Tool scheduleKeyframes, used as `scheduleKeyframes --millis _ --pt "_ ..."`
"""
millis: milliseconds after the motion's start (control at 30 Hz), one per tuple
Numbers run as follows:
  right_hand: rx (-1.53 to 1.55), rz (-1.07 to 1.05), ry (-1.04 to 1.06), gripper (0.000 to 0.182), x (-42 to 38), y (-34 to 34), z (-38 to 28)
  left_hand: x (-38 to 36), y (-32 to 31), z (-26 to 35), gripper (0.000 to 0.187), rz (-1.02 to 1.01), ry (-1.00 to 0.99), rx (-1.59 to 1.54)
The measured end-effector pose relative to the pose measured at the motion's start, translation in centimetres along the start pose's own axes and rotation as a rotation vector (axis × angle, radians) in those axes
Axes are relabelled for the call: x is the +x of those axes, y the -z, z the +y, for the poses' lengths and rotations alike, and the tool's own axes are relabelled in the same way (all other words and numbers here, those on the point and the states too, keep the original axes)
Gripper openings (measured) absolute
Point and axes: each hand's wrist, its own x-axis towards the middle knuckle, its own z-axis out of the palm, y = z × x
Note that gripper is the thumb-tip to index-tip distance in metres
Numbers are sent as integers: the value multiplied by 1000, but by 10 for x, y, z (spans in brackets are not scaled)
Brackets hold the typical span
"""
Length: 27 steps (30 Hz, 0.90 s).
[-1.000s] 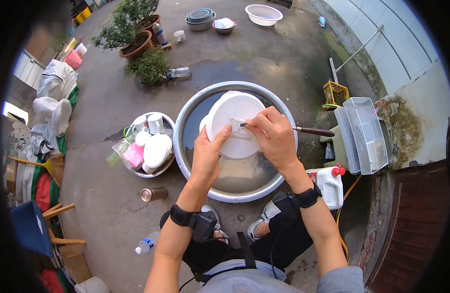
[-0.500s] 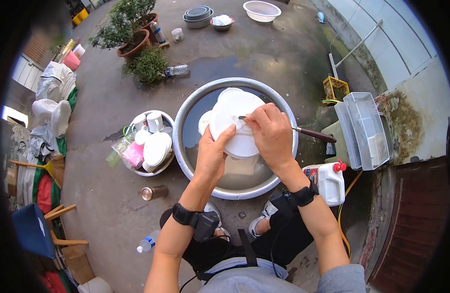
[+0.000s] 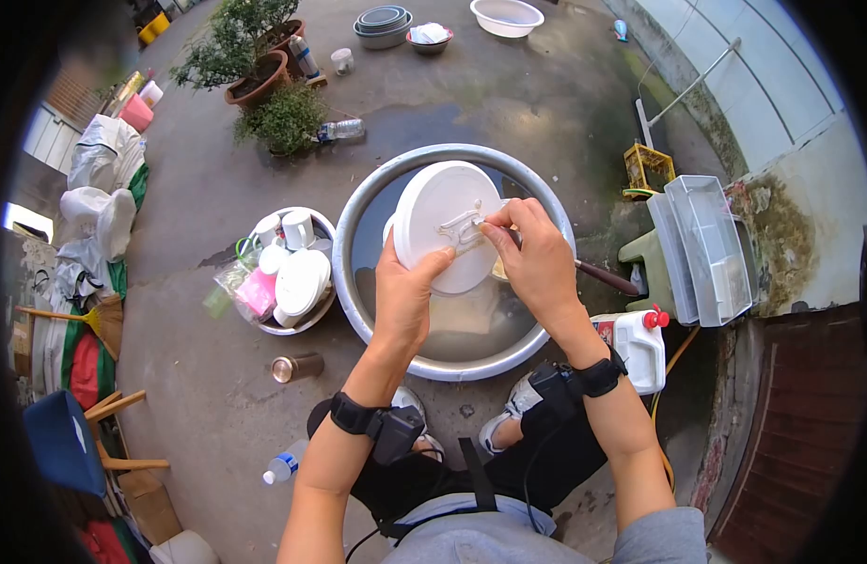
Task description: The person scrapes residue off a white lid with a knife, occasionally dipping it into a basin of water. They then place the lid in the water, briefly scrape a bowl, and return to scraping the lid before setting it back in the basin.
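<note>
No legible text or labels

Left hand (image 3: 402, 299) holds plate (image 3: 435, 218); right hand (image 3: 539, 258) scrapes it.

Crowded flanks, open ground ahead

Dish-filled bowl (image 3: 325, 232) blocks the basin (image 3: 358, 211) on the left, white jug (image 3: 638, 350) on the right; bare concrete (image 3: 509, 94) lies beyond.

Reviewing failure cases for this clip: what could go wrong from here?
1. The left hand grips the white plate only at its lower edge, tilted over the water-filled metal basin; a wet grip could slip and drop it.
2. The right hand works a dark-handled tool against the plate close to the left thumb; a slip might nick it.
3. The white jug stands by the right forearm and may get knocked.
</note>
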Motion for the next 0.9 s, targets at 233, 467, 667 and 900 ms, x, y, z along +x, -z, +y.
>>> scheduleKeyframes --millis 233,467,667,900 --pt "30 -40 -15 12 -2 1 -4 -3 1 -1 42 -20 29 79" --pt "30 -70 69 12 -4 -1 -10 -3 3 -4 41 -25 35 87" --pt "105 -100 51 12 -5 -5 -9 -1 4 -6 42 -32 42 69" --pt "116 -140 13 11 -6 -2 -18 -3 0 -8 42 -23 28 79"
